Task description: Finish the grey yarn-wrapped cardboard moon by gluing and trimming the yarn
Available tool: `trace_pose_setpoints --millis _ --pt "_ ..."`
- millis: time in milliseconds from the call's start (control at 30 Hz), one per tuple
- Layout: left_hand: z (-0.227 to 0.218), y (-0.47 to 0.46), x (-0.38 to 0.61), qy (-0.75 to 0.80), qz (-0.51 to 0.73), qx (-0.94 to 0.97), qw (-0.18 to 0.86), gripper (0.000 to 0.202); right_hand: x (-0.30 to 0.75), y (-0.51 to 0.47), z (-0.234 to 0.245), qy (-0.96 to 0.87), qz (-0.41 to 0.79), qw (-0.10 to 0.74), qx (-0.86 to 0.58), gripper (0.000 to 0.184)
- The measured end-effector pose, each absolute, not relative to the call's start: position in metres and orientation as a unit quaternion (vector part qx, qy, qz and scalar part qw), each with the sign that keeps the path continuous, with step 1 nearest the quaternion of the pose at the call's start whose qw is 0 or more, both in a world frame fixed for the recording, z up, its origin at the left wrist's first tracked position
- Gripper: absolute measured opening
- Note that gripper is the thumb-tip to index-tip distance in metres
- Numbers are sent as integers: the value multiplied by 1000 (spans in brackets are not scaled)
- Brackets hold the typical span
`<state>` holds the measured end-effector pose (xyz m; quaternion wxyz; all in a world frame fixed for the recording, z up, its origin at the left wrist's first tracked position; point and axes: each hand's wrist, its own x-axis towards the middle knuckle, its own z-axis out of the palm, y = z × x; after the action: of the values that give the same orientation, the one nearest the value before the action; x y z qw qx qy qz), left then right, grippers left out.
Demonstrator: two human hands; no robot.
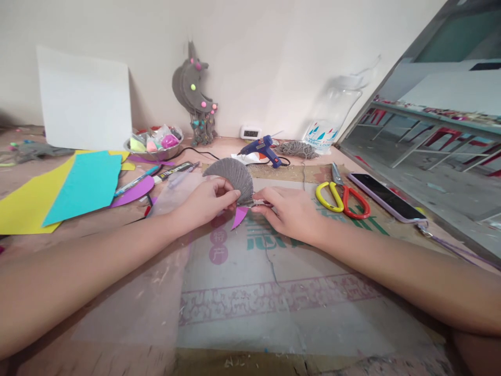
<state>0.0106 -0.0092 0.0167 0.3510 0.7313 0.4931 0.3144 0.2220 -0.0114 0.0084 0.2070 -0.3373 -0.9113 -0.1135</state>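
Between my hands is a crescent moon shape [233,175] wrapped in grey yarn, with a bare purple tip [239,216] pointing down toward me. My left hand [213,198] grips the crescent, thumb on its face. My right hand [287,211] pinches close to the crescent's lower right edge, where the grey yarn seems to run between thumb and fingers. A loose strand of yarn [270,256] trails over the plastic-covered mat [242,308] below. Behind the crescent lies a blue glue gun [262,149] beside a heap of grey yarn [295,150].
Scissors [334,196] with yellow and red handles and a phone [385,196] lie at right. A plastic jug [332,115] stands behind. Left are yellow sheets [29,201], a turquoise sheet [84,183] and a bowl of pom-poms [154,151]. A decorated grey moon [191,89] hangs on the wall.
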Motion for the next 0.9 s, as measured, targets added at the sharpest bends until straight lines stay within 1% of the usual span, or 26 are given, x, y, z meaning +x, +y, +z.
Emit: trace_pose_setpoints --millis 300,500,667,900 --pt "16 -9 11 496 309 734 346 29 222 -10 7 -914 -127 201 -328 27" --pt "19 -11 11 494 322 727 352 28 222 -13 11 -911 -119 236 -318 26" --pt "20 -11 10 482 332 731 351 27 224 -13 13 -906 -105 246 -328 24" --pt "19 -11 10 477 332 726 368 29 225 -9 10 -906 -103 233 -339 23"
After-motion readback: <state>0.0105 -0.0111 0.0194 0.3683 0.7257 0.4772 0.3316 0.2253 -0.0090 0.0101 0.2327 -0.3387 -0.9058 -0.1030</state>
